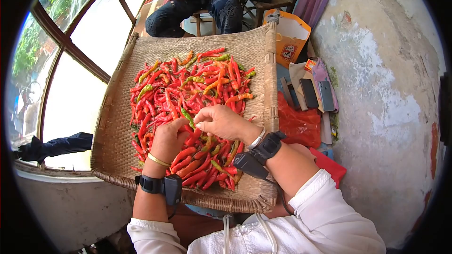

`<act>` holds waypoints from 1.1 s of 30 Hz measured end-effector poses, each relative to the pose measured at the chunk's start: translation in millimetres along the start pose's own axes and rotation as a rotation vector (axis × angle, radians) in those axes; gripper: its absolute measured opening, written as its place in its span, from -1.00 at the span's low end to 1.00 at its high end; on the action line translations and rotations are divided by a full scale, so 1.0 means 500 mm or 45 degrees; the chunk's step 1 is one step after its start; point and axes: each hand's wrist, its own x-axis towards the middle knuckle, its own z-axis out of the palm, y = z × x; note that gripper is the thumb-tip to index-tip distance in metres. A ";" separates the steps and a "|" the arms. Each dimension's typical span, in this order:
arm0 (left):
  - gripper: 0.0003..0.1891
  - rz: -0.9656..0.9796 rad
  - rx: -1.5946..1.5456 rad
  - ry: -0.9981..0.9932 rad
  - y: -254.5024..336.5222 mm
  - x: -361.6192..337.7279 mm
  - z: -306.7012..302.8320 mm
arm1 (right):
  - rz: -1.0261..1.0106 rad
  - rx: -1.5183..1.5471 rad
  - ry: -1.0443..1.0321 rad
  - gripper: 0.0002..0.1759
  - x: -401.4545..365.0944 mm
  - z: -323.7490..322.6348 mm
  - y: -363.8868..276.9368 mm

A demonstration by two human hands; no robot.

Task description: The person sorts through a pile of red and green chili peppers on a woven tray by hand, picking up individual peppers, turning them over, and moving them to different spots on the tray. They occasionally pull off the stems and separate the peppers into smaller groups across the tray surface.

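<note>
A green chili pepper (187,117) shows between my two hands, over a heap of mostly red chili peppers (188,84) on a woven tray. My right hand (225,122) has its thumb and fingers pinched together at the lower end of the green chili. On the other side, my left hand (166,142) is curled with its fingertips close to the same chili. What the left fingers hold, if anything, is hidden behind the hand. Orange and greenish chilies are mixed among the red ones.
The woven tray (258,51) has a raised rim. Windows (75,84) stand on the left and a worn wall (376,113) on the right. Beside the tray are an orange box (288,42), a red plastic bag (296,122) and phones (309,93). Another person (193,9) sits beyond it.
</note>
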 end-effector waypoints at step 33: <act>-0.65 -0.108 -0.692 0.215 0.013 -0.011 0.016 | -0.080 -0.434 0.062 -0.75 0.002 -0.007 0.002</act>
